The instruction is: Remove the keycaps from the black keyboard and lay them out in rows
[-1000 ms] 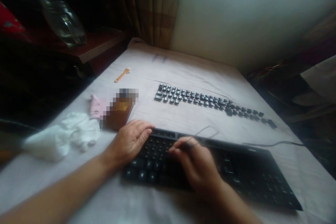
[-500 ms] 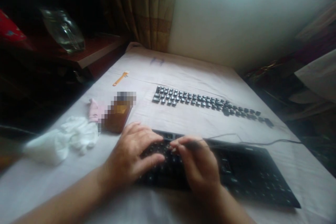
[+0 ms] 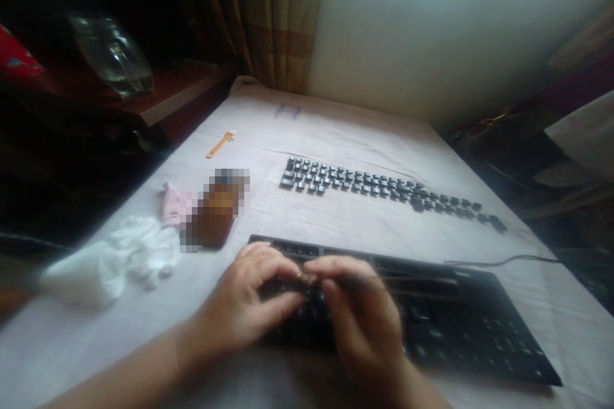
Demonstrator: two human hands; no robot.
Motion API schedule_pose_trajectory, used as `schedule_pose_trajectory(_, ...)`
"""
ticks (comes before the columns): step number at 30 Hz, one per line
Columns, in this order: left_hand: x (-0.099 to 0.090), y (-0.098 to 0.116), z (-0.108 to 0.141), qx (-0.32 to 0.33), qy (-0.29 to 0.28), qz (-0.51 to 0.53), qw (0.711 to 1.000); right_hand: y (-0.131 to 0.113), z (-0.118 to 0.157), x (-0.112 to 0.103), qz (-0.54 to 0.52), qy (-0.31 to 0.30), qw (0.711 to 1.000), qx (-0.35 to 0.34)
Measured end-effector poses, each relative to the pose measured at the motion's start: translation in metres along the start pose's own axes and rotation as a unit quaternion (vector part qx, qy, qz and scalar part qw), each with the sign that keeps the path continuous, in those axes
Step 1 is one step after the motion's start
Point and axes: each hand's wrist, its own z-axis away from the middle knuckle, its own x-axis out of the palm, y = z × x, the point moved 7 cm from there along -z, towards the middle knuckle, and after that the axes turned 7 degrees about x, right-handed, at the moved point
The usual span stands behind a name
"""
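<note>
A black keyboard point(image 3: 480, 313) lies in front of me, with many of its keys off, and both hands are over its left half. My right hand point(image 3: 367, 307) is closed in a pinch on a slim dark tool point(image 3: 422, 284). The tool's shaft sticks out to the right, and its small brownish tip points toward my left fingertips; blur hides its exact kind. My left hand point(image 3: 256, 294) rests on the keyboard's left end, thumb and index finger apart, the index fingertip close to the tool's tip. Whether it touches the tip is unclear.
Behind the keyboard lie rows of loose black keycaps point(image 3: 364, 182). A small orange-handled brush point(image 3: 220, 145) is farther back. To the left are a brown pixelated object point(image 3: 211, 223), a pink cloth point(image 3: 175, 204) and white crumpled cloth point(image 3: 144, 252). A cable point(image 3: 508, 261) runs right. A glass jar point(image 3: 115, 57) stands on a side table.
My right hand has tilted the tool so its shaft now shows pointing right. My left index finger has come closer to its tip. The keyboard sits slightly farther right in view.
</note>
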Motion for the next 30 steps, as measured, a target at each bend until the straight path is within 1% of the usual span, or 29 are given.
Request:
schedule_pose_trajectory(3,0.000,-0.005,0.000,-0.023,0.001,0.016,1.000,-0.001,0.000,-0.001,-0.012,0.001,1.000,-0.006)
schedule_pose_trajectory(7,-0.004,-0.014,0.004,-0.081,0.030,0.040,0.995,-0.003,-0.006,-0.010,0.019,0.014,1.000,-0.019)
schedule_pose_trajectory(9,-0.005,-0.016,0.005,-0.093,0.038,0.053,0.994,-0.004,-0.010,-0.011,0.043,-0.010,0.999,-0.025)
schedule_pose_trajectory(11,-0.006,-0.017,0.006,-0.098,0.044,0.063,0.992,-0.003,-0.012,-0.006,0.076,-0.053,0.995,-0.030)
schedule_pose_trajectory(13,-0.007,-0.018,0.007,-0.103,0.051,0.067,0.991,-0.002,-0.011,0.000,0.107,-0.081,0.990,-0.042)
schedule_pose_trajectory(16,-0.007,-0.017,0.005,-0.101,0.046,0.050,0.993,0.000,-0.007,0.008,0.149,-0.079,0.983,-0.072)
schedule_pose_trajectory(19,-0.007,-0.011,0.004,-0.065,0.030,0.009,0.997,0.003,-0.006,0.013,0.190,-0.069,0.974,-0.098)
schedule_pose_trajectory(23,-0.010,-0.006,0.008,0.001,0.040,-0.061,0.997,0.005,-0.009,0.014,0.210,-0.065,0.969,-0.110)
schedule_pose_trajectory(27,-0.004,-0.010,0.017,0.067,0.033,-0.134,0.988,0.004,-0.008,0.017,0.242,-0.058,0.959,-0.134)
schedule_pose_trajectory(29,-0.002,-0.010,0.020,0.106,0.045,-0.159,0.980,0.002,-0.008,0.016,0.259,-0.058,0.953,-0.144)
schedule_pose_trajectory(30,-0.002,-0.010,0.020,0.115,0.051,-0.171,0.977,0.003,-0.011,0.014,0.261,-0.061,0.953,-0.141)
